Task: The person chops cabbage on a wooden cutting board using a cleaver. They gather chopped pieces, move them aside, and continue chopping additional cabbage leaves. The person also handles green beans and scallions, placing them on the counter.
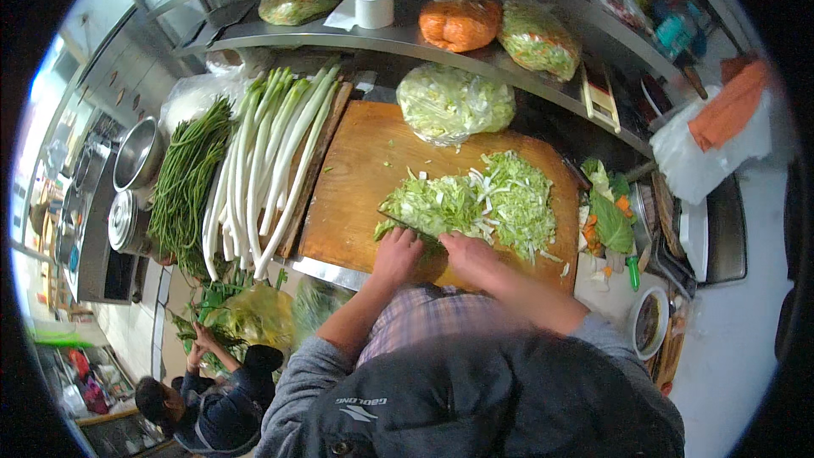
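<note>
A wooden cutting board point(356, 159) lies before me with shredded cabbage point(518, 203) in two joined heaps. My right hand point(469, 257) grips a kitchen knife point(410, 224), whose dark, thin blade edge points left across the near side of the left heap. Beside the blade, the bent fingers of my left hand point(399, 254) hold down a piece of cabbage leaf point(383, 228), which they partly cover. The knife's handle is hidden in my right hand. A clear plastic bag of cut cabbage point(455, 105) rests at the board's far edge.
Left of the board lie scallions point(273, 165) and long green beans point(191, 184). A metal shelf point(381, 41) with bagged vegetables overhangs the back. Vegetable scraps point(607, 216) and a white tub point(648, 323) sit at right. Another person point(216, 394) handles greens at lower left.
</note>
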`<state>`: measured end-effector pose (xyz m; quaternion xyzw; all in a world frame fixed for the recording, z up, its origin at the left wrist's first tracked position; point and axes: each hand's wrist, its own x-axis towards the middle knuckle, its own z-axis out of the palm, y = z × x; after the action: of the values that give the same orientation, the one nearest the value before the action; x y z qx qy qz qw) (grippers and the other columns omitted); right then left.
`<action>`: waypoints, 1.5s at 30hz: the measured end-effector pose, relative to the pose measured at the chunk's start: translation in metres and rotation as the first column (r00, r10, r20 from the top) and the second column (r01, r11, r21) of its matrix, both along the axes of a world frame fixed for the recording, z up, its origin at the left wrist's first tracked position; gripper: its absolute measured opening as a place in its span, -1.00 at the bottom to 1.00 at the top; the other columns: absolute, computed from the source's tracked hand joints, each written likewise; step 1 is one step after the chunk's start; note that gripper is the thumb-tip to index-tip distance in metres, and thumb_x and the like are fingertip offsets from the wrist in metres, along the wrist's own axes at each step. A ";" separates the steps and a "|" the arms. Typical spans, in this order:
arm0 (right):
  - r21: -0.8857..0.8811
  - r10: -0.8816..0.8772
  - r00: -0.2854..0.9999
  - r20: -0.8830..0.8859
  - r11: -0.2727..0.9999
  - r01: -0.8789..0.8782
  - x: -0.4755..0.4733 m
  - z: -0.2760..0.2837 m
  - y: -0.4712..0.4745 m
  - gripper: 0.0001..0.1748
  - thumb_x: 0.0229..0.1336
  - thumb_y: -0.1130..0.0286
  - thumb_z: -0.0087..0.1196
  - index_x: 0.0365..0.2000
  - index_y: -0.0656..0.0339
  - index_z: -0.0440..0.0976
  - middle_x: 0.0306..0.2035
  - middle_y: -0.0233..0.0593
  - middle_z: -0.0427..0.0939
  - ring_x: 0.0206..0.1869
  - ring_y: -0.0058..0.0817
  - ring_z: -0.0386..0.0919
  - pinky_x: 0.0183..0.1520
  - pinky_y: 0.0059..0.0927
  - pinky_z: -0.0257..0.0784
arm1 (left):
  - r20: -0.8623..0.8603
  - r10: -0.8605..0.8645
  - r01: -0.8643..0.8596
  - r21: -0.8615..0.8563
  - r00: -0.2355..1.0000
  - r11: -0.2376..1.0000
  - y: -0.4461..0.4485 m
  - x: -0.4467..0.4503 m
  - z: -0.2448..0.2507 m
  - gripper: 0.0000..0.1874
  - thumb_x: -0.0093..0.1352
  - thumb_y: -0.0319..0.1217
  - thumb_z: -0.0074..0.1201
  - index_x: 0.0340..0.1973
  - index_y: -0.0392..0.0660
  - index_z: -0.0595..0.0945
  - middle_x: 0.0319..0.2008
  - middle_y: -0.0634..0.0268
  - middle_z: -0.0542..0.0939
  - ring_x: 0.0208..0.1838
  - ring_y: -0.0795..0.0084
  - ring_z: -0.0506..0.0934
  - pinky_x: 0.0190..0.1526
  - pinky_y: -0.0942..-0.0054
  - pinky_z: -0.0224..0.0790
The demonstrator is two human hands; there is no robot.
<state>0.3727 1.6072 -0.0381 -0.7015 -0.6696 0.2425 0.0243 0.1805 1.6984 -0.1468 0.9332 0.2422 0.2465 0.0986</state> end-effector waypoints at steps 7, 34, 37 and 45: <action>-0.016 -0.025 0.999 -0.023 1.000 0.025 -0.004 0.004 -0.014 -0.73 0.29 0.41 -0.05 -0.04 0.24 0.46 -0.10 0.09 0.61 -0.06 0.09 0.67 -0.04 0.08 0.59 | 0.044 -0.149 0.152 -0.080 0.988 0.985 -0.014 -0.031 0.019 -0.80 0.22 -0.21 0.22 -0.33 0.01 0.63 -0.21 0.18 0.51 -0.03 0.06 0.49 0.03 0.08 0.37; 0.073 -0.170 0.985 -0.032 0.982 0.172 0.086 -0.037 0.031 -0.40 0.27 0.57 -0.11 0.33 0.18 0.40 0.24 0.10 0.51 0.22 0.04 0.54 0.26 0.00 0.49 | -0.400 -0.561 0.625 0.040 0.725 0.779 0.123 0.033 0.059 0.24 0.05 0.27 0.40 0.50 -0.12 0.25 0.47 -0.07 0.31 0.55 -0.12 0.23 0.59 -0.12 -0.06; 0.051 -0.065 0.988 -0.138 0.996 0.072 0.101 -0.035 0.041 -0.41 0.21 0.39 0.08 0.28 0.17 0.44 0.05 0.09 0.63 0.07 0.03 0.62 0.16 -0.05 0.53 | -0.479 -0.618 0.701 -0.009 0.623 0.713 0.127 0.050 0.068 0.35 -0.02 0.25 0.48 0.53 -0.12 0.17 0.53 -0.01 0.24 0.59 -0.02 0.18 0.62 -0.10 -0.11; 0.059 -0.569 0.753 -0.330 0.784 0.618 0.099 -0.013 0.000 -0.39 0.24 0.34 0.17 0.30 0.16 0.42 -0.14 0.14 0.67 -0.10 0.01 0.67 -0.03 -0.04 0.55 | -0.683 -0.513 0.550 -0.191 0.520 0.813 0.121 0.111 0.071 0.38 -0.11 0.17 0.57 0.54 0.02 0.18 0.57 0.04 0.16 0.62 0.03 0.13 0.54 -0.11 0.07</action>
<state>0.4713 1.6070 -0.0515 -0.8293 -0.4178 0.2675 0.2573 0.2912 1.8197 -0.0757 0.9841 -0.0417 -0.1669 0.0454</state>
